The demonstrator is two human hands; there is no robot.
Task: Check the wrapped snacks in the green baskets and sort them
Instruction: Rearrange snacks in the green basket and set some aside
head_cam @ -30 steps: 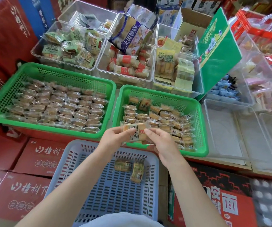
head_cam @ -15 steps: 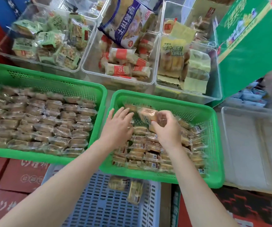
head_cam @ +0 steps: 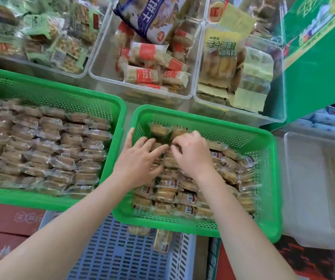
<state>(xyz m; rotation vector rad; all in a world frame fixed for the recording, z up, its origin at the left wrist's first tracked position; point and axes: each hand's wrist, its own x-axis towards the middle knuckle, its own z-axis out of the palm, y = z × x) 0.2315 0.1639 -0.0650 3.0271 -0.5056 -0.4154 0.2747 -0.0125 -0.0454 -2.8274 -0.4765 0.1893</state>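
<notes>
Both hands are down in the right green plastic basket (head_cam: 267, 178), close together on the pile of small clear-wrapped brown snacks (head_cam: 174, 190). The left hand (head_cam: 140, 160) lies flat with spread fingers on the snacks. The right hand (head_cam: 193, 152) has bent fingers on a snack near the far wall; I cannot tell if it grips. The left green plastic basket (head_cam: 61, 96) is full too. Two snacks lie in the blue plastic basket (head_cam: 122, 255) below.

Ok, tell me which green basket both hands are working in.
The right-hand green basket: left hand and right hand reach into its snacks. The left green basket is untouched.
</notes>
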